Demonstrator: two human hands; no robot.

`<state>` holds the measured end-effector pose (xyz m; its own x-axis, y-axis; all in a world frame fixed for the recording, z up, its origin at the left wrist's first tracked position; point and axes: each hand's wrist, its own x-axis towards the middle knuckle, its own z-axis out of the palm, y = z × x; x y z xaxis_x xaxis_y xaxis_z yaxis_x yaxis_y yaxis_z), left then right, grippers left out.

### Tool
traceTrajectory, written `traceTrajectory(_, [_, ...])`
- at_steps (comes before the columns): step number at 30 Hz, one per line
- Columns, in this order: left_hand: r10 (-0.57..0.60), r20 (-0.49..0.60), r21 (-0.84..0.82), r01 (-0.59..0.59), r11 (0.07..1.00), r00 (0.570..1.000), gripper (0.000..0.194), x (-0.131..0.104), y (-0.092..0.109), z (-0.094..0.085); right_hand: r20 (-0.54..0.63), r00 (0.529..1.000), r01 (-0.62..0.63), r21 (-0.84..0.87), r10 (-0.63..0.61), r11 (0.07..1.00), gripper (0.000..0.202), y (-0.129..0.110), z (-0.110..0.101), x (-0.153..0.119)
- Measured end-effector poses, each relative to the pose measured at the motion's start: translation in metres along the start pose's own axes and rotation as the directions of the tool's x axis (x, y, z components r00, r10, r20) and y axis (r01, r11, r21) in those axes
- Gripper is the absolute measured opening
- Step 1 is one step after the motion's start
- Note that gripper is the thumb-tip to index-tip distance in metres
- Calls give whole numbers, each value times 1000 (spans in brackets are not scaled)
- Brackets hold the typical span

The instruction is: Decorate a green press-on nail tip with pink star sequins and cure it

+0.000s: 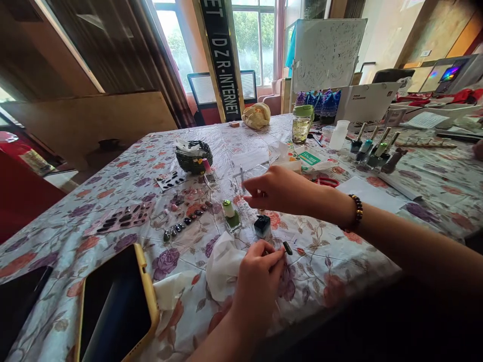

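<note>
My left hand (260,271), low in the middle of the head view, is closed in a pinch on a dark green false nail (288,248). A crumpled white tissue (222,266) lies against that hand's left side. Farther up, my right hand (277,188) reaches in from the right, its fingers closed on a slim silvery tool (242,177) whose kind I cannot make out. Below the right hand stand a green nail polish bottle (231,216) and a dark bottle (262,226). A row of dark, shiny false nails (183,224) lies to the left.
A yellow-cased phone (116,301) lies front left, beside another dark phone (22,306). Beyond are sheets of dark nails (124,217), a small dark basket (194,156) and red-handled scissors (327,182). Several polish bottles (377,156) and a green-lidded jar (302,125) stand back right.
</note>
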<state>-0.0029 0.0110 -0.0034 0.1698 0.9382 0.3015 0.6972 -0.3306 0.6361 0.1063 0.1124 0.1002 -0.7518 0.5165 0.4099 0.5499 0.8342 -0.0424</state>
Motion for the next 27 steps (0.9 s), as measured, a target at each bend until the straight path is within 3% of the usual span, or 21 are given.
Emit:
traceTrajectory(7, [-12, 28, 80, 9, 997, 1000, 19, -1, -1, -1, 186, 977, 104, 1, -102, 995, 15, 2, 8, 2])
traceTrajectory(14, [0, 35, 95, -4, 995, 999, 22, -2, 1, -2, 185, 971, 112, 216, -154, 970, 9, 11, -9, -2])
traceTrajectory(18, [-19, 88, 94, 10, 996, 996, 19, -1, 4, -6, 209, 948, 201, 196, -241, 960, 16, 20, -14, -1])
traceTrajectory(21, [-21, 125, 152, 2, 988, 992, 12, 1, 6, -16, 198, 940, 259, 121, -279, 958, 11, 26, -8, 0])
traceTrajectory(24, [-3, 166, 235, -37, 971, 986, 9, 4, 11, -33, 164, 960, 235, -30, -227, 972, 15, 24, -5, -1])
traceTrajectory(27, [6, 89, 282, -31, 959, 996, 9, 9, 13, -50, 135, 971, 205, -62, -195, 977, 16, 18, -12, -2])
